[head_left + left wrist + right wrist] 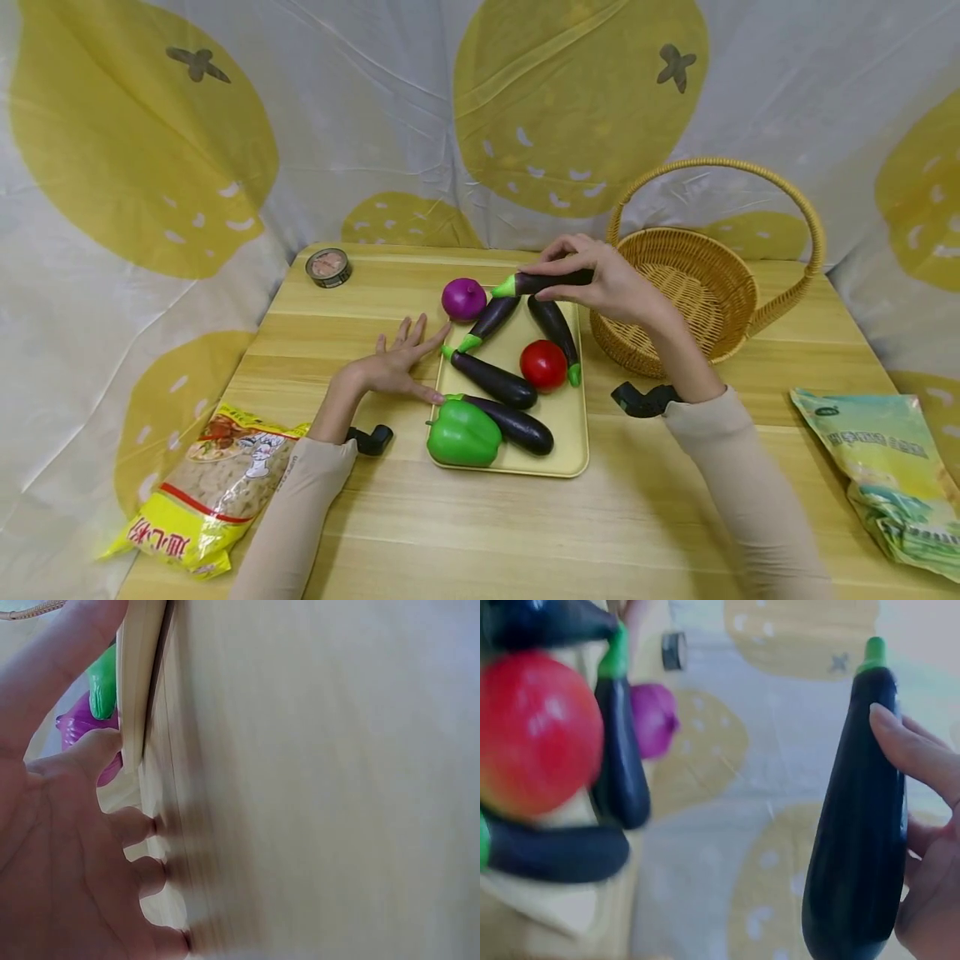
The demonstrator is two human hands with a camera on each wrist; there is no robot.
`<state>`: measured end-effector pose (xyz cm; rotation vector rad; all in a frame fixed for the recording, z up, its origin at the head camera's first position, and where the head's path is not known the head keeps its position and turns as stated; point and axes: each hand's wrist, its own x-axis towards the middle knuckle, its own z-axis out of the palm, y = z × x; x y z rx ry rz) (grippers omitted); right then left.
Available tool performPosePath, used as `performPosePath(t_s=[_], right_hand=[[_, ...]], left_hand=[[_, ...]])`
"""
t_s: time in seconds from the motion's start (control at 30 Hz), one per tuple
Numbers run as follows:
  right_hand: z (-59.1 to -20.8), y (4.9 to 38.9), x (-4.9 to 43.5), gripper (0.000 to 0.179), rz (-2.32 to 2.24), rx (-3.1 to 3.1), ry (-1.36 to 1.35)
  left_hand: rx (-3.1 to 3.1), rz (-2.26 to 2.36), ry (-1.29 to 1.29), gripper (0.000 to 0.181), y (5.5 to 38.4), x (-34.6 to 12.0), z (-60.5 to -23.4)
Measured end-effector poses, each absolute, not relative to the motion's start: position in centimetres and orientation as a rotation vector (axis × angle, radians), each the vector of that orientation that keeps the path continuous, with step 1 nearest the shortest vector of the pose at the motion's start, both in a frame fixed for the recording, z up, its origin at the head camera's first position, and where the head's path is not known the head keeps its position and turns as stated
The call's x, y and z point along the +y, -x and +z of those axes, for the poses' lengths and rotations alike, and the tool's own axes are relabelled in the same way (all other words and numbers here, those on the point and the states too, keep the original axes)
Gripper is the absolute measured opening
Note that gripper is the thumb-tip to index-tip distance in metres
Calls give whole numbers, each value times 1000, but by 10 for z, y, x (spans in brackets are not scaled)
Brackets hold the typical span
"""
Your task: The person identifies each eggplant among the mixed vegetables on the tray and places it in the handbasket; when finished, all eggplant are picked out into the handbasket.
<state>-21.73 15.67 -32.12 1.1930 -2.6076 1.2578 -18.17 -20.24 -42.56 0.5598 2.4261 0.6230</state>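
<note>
Above the back edge of a pale yellow tray (570,454), my right hand (618,279) grips an eggplant (855,825) between thumb and fingers, its green stem pointing left in the head view. My left hand (390,367) is spread at the tray's left side, thumb and index finger at the rim; in the left wrist view its other fingertips (154,877) rest on the table. On the tray lie several more eggplants (495,379), a red tomato (543,365) and a green bell pepper (465,433). A purple onion (463,300) sits at its back left corner.
A wicker basket (630,346) with a tall handle stands right of the tray, close to my right forearm. A yellow food bag (225,483) lies front left, a green bag (885,475) at the right. A small round can (328,267) stands back left, before a hanging cloth (360,108).
</note>
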Motion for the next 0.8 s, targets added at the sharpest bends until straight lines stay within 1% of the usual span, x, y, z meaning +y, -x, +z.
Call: performPosePath(t_s=[0.23, 0.33, 0.57, 0.8], right_hand=[[-304, 227, 205, 37, 1207, -2812, -911], [-303, 237, 228, 36, 1142, -2925, -838], [-319, 263, 278, 36, 934, -3153, -722], [-337, 274, 299, 44, 968, -3285, -464]], left_hand=[[2433, 614, -558, 119, 182, -203, -427], [2436, 607, -557, 119, 182, -203, -427], [2439, 600, -553, 119, 181, -202, -426], [2438, 600, -556, 119, 180, -202, -426]])
